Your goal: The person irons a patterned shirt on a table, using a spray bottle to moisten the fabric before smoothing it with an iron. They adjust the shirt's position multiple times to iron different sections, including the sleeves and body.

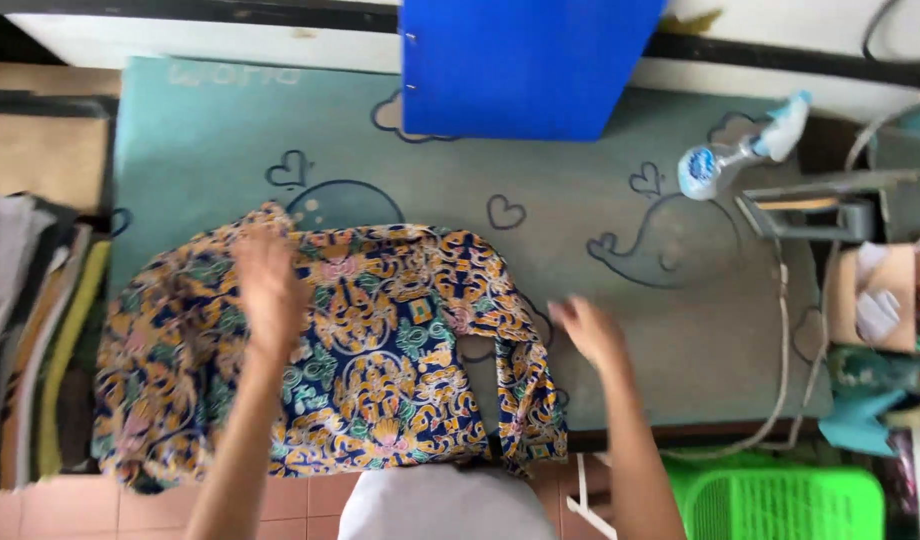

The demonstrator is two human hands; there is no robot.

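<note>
While the patterned garment (360,350) lies spread across the surface's (580,190) near-left part, its hem hanging over the near edge, the left hand (270,285) presses flat on it, fingers spread. The right hand (590,330), open and blurred, hovers just beside its right edge. Smoothing probably goes best outward from the middle; the thin printed cloth creases easily.
</note>
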